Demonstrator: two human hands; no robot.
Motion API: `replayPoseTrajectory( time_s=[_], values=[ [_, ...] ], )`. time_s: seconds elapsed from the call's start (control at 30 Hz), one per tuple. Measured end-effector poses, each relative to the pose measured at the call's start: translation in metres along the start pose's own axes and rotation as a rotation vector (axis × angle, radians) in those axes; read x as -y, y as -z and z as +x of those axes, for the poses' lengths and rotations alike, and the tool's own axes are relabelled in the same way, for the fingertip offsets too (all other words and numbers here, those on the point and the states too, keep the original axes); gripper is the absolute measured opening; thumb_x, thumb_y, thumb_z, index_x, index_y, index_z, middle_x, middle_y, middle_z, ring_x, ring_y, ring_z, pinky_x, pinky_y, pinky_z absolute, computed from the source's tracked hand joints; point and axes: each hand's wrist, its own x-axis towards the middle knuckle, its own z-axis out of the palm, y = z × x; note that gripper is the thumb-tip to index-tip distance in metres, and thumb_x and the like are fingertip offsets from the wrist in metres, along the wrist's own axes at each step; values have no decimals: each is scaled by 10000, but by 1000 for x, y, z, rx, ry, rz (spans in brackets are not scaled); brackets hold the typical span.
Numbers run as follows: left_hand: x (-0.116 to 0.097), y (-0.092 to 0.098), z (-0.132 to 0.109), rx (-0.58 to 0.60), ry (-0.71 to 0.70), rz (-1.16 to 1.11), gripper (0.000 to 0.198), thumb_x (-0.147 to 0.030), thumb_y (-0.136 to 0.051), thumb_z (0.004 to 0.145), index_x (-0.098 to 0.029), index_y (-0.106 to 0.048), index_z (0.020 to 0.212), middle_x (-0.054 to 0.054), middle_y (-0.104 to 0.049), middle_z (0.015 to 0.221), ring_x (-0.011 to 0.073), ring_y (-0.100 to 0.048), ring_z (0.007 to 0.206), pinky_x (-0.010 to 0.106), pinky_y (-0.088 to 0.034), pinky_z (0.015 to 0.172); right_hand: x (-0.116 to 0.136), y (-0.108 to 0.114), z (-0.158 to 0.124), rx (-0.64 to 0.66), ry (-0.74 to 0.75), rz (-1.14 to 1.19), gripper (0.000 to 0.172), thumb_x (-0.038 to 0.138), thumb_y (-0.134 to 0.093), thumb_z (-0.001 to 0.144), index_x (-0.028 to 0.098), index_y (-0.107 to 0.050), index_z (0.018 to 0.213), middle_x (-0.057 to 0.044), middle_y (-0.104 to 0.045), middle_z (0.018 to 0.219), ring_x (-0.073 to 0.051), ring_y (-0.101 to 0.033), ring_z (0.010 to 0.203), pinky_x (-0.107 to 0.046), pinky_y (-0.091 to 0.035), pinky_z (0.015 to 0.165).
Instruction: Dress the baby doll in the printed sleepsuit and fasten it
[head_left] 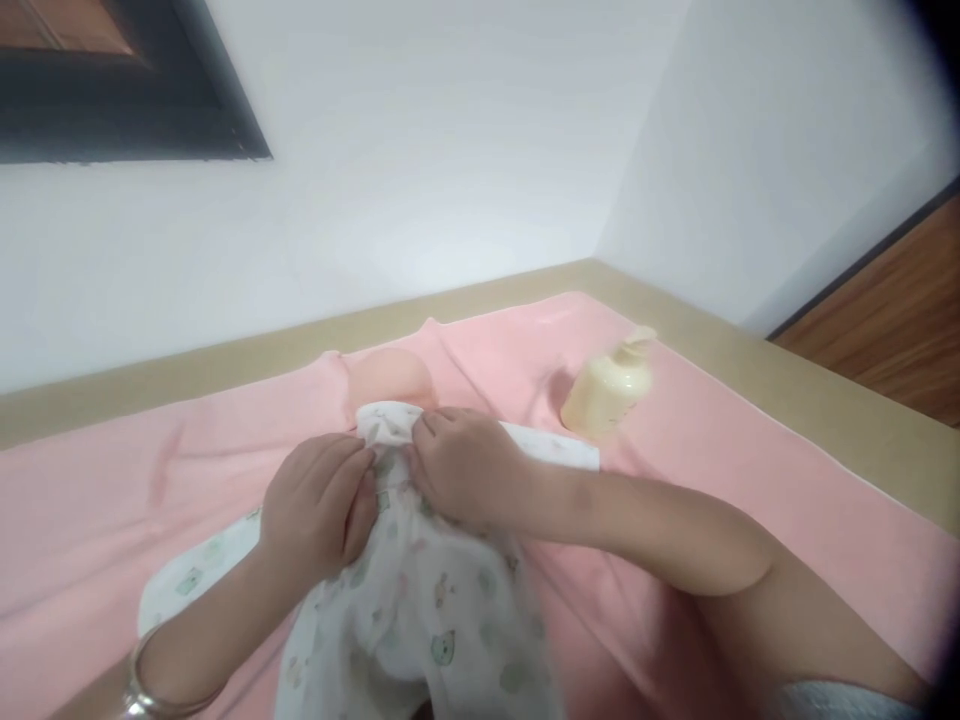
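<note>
A white baby garment (pixel 442 620) printed with small green and brown animals lies spread before me, one sleeve out to each side. Just beyond its neckline is a smooth, rounded, skin-coloured shape (pixel 391 374) that looks like a doll's head. My left hand (pixel 319 505) is closed at the left of the collar, fingers curled on the cloth. Opposite it, my right hand (pixel 469 465) grips the cloth at the right of the collar. The fabric is bunched between the two hands, and the thumbs are partly hidden.
A pink sheet (pixel 247 430) with wrinkles covers the tan surface (pixel 480 300). On it, right of the garment, a cream-yellow baby bottle (pixel 611 385) leans to the right. White walls (pixel 420 180) meet at the back corner. Brown wood (pixel 892 310) shows at far right.
</note>
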Motion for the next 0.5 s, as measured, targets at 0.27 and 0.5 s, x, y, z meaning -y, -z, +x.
replayPoseTrajectory(
  time_s=[0.27,0.5],
  values=[
    [-5,0,11,134,397,-119,279,-340,-399,836,-206,-525,1046,68,-633,980,236,-585,861,368,-478,723,-2,-1,0,19,-81,22,275,274,-375,922,141,-612,879,-90,-633,835,-199,-562,739,-314,-369,668],
    [-6,3,7,67,219,-192,215,-290,-413,813,-224,-592,910,63,-648,947,250,-575,918,399,-455,815,-10,2,12,206,-295,181,594,452,-151,964,177,-609,705,-43,-611,659,-152,-531,597,-266,-326,568]
  ],
)
